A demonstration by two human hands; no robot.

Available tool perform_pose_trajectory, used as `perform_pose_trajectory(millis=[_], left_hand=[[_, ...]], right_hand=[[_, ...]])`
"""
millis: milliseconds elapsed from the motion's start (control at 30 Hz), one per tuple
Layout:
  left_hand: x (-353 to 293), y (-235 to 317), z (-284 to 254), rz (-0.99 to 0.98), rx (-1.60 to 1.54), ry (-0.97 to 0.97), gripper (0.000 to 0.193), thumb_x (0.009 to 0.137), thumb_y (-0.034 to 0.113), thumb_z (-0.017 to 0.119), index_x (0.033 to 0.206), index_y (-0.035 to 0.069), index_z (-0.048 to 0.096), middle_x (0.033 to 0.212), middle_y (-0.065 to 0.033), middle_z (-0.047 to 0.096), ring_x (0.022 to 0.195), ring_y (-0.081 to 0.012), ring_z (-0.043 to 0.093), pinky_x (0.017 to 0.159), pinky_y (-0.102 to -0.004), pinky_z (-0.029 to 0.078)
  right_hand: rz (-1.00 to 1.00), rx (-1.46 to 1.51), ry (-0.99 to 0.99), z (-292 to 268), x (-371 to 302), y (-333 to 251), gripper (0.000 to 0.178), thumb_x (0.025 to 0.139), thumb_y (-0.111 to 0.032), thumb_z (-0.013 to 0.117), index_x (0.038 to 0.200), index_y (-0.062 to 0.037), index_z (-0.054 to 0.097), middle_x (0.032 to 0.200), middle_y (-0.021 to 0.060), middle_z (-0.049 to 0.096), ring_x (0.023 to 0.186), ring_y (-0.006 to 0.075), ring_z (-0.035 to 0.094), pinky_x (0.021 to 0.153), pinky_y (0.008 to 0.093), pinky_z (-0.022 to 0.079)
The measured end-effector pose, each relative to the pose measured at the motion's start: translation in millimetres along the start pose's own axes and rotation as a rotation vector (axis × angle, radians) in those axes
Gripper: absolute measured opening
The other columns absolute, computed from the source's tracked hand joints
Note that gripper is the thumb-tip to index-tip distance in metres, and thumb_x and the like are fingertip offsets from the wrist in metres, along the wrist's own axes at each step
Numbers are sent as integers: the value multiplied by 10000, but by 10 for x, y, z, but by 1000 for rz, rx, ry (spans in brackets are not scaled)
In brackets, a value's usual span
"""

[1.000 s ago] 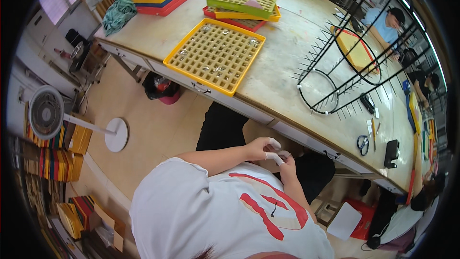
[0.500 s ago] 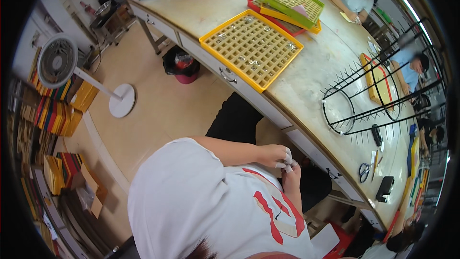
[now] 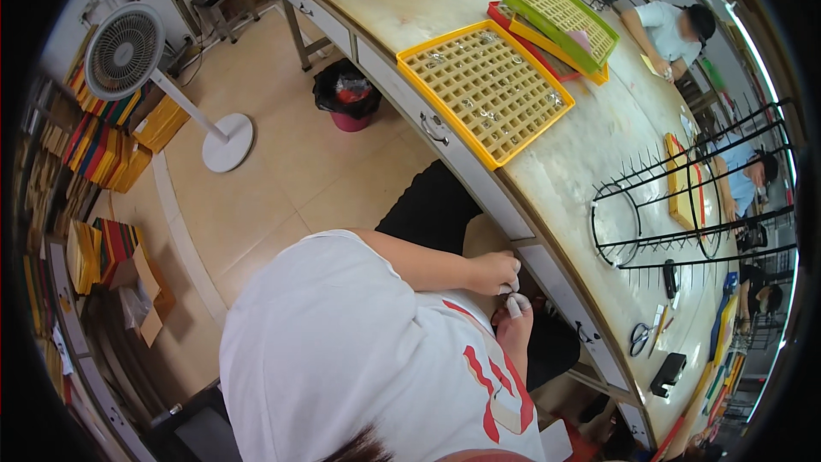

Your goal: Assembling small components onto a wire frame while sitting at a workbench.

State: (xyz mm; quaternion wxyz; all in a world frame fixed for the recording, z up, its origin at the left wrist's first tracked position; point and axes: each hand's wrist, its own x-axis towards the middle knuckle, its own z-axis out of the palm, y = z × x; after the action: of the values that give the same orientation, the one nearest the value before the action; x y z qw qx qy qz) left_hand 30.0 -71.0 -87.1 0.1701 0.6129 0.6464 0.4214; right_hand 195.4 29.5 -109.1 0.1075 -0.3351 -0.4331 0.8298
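Workroom floor [image 3: 282, 180]: smooth beige tile, extending left of the yellow tray [image 3: 449, 112], which serves as landmark. Recent change: the view has swung, so the tray now lies further right in it; its place on the table appears unaltered. Long table [image 3: 556, 167]: pale, scuffed top, white drawer fronts, directly beneath the tray. Shirt [image 3: 316, 334]: white, soft knit by appearance, red print, nearer than the tray. Pedestal fan [image 3: 124, 53]: white, round caged head, well left of the tray. Rack [image 3: 706, 259]: black rods, hoops and thin spikes, right of the tray. Stacked trays [image 3: 547, 32]: green uppermost, gridded, just beyond the tray. Yellow tray: shallow, smooth rim, pale insert of square pockets. Waste bin [image 3: 349, 121]: pink, crinkled black liner, left of the tray. Left hand [image 3: 494, 272] and right hand [image 3: 516, 325]: nearer than the tray and apart from it, fingers curled, tips touching or nearly so, bunched tighter than a second ago; whether anything is pinched, cannot tell. Implication, as judgement: close fingertip handling, tray untouched. Scissors [image 3: 640, 338]: looped dark handles, right of the tray. Finger covers [image 3: 517, 304]: white, thin. Shiny pieces [image 3: 487, 115]: small, metallic-looking, clustered in the tray.
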Motion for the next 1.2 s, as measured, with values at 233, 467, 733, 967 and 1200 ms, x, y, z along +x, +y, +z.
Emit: perform_pose_trajectory(millis=[233, 467, 733, 967, 1200], left_hand=[[-4, 22, 121, -54, -158, -141, 227, 717, 39, 488, 906, 25, 614, 860, -196, 537, 849, -358, 505, 759, -417, 414], [89, -10, 30, -102, -138, -337, 379, 725, 92, 549, 1098, 25, 566, 1031, -207, 521, 1001, -358, 482, 883, -374, 398], [174, 57, 122, -176, -39, -392, 297, 796, 180, 578, 1066, 58, 590, 1079, -196, 544, 987, -338, 514, 834, -360, 425], [215, 92, 127, -259, -82, -474, 213, 808, 150, 563, 978, 37, 621, 895, -179, 613, 850, -330, 570, 744, -357, 448], [207, -8, 125, -378, -45, -438, 182, 785, 118, 566, 916, 9, 631, 885, -183, 617, 802, -327, 584, 718, -356, 459]], right_hand=[[-82, -74, 58, 145, 2, 8, 107, 773, -29, 597, 872, -52, 561, 795, 23, 542, 665, 106, 462, 611, 240, 377], [-92, -62, 110, 70, 117, 80, 170, 802, -61, 586, 957, -14, 532, 907, 90, 563, 850, 170, 535, 736, 271, 434], [104, 148, 75, 79, 51, -79, 204, 813, -58, 595, 961, -29, 458, 949, 108, 509, 885, 213, 554, 733, 313, 500], [252, 152, -146, -236, 238, 173, 192, 848, -208, 583, 971, -74, 522, 880, 59, 566, 840, 150, 570, 700, 259, 493], [280, -48, -147, -129, 228, 31, 258, 897, -295, 486, 934, -63, 593, 751, 33, 564, 653, 133, 528, 582, 247, 435]])
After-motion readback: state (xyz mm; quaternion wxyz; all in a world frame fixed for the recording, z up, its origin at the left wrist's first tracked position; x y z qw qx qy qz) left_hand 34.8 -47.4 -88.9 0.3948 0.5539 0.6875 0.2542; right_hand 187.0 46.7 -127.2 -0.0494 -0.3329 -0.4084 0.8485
